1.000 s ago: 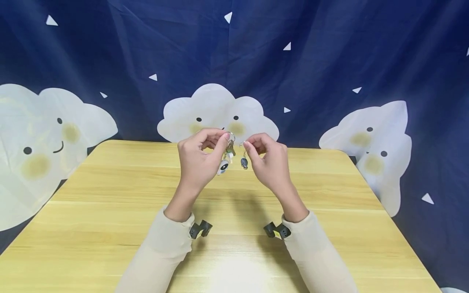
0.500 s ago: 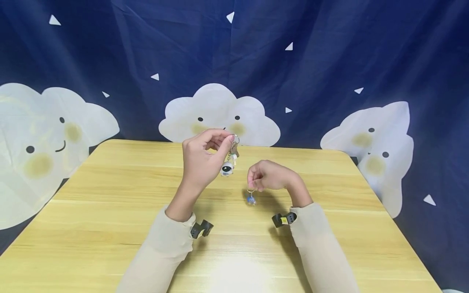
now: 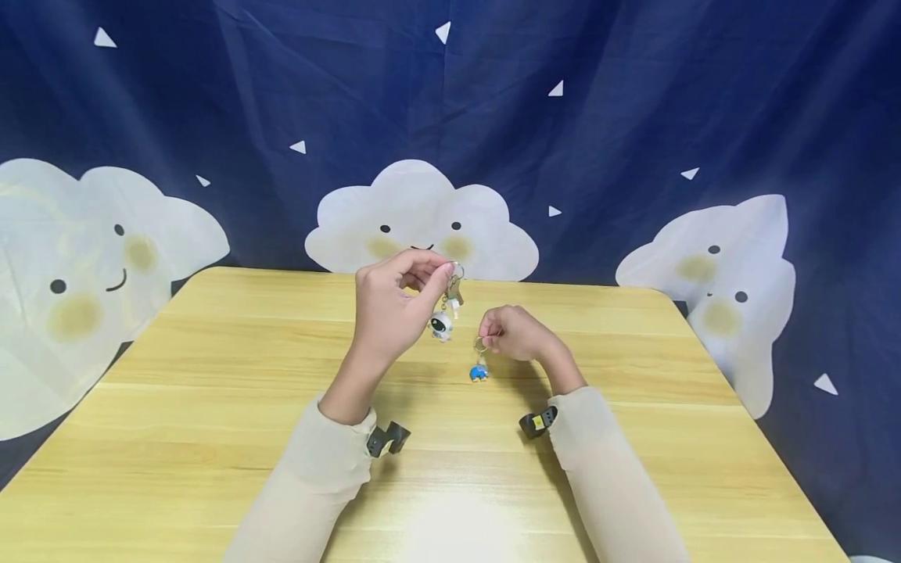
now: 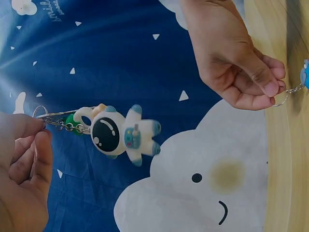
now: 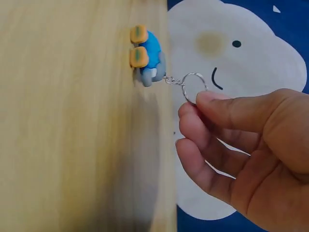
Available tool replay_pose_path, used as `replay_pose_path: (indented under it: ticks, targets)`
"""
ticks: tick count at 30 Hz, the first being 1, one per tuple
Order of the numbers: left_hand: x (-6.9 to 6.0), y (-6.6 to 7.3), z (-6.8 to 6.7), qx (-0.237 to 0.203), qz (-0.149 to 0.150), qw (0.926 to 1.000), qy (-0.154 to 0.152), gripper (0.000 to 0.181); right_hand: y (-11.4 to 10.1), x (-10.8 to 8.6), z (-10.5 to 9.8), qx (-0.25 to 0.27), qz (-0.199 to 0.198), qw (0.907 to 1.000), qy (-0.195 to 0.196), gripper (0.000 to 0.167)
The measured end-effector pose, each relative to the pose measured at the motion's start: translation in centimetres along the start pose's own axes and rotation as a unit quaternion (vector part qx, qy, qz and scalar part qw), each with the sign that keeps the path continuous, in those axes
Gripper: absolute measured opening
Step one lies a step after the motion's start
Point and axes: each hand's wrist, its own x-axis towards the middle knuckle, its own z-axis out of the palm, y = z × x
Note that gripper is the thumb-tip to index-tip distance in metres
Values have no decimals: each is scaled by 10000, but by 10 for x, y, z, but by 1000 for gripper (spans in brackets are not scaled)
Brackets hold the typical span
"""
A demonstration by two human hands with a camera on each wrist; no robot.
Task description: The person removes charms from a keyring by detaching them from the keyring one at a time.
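My left hand (image 3: 394, 305) pinches a metal key ring (image 3: 457, 271) between thumb and fingers, above the table. From that ring hang a white astronaut charm (image 4: 120, 135) on a chain and a key (image 3: 454, 292); something green (image 4: 73, 124) shows behind the chain in the left wrist view. Lower and to the right, my right hand (image 3: 519, 332) pinches a second ring (image 5: 194, 88). On its short chain dangles a blue and grey figure charm (image 5: 152, 55) with orange feet, held off the tabletop. The two rings are apart.
Both hands are over a light wooden table (image 3: 211, 391). Behind its far edge hangs a dark blue cloth (image 3: 493, 102) printed with white clouds (image 3: 415, 203). A small black camera (image 3: 387, 440) sits at each wrist.
My right hand has dropped away from the left hand with the blue charm, then risen slightly. The left hand has shifted a little right, and the astronaut charm has swung and turned.
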Motion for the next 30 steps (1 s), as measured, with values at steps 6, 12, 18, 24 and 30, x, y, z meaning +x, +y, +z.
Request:
replay_pose_path:
  ticks: [6,12,18,24,30]
  targets:
    - [0,-1,0,2,-30,10000,-14,6,13,5,6,45,180,9990,408,9]
    - [0,-3,1,19,-65,9999,-97,7,20,6,7,129,315,9973,651,8]
    - [0,-4,0,46,-276,9988,-397,6,2,-1,-7,184,-87,9960,872,6]
    - [0,-3,0,221,-641,9934,-920,6,-35,-19,-25,174,-930,9828,1588,6]
    - [-1,-3,-1,370,-763,9919,-943,7,-73,-40,-34,235,-1674,9478,2703,12]
